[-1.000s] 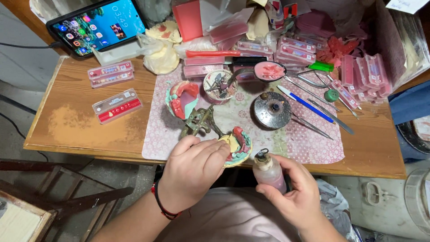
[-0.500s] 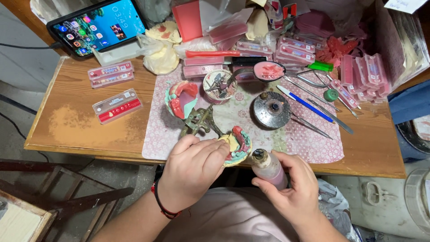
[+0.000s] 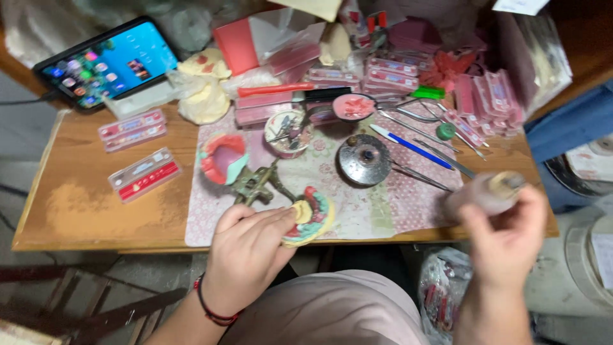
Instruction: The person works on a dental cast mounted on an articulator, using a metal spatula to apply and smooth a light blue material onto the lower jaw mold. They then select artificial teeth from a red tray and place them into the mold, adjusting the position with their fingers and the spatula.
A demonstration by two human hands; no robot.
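Swung out rightward, right hand [image 3: 504, 239] grips a small pink bottle [image 3: 485, 193]; left hand [image 3: 249, 255] pinches the denture model [image 3: 311, 214]; next, careful dispensing

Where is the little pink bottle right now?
In the head view, the pink bottle is on the right, held in the right hand above the table's front edge, just right of the patterned mat.

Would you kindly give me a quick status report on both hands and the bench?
Left hand grips dental model at table edge. Right hand holds small pink bottle, raised right, blurred. Metal articulator beside the model; round metal burner beyond.
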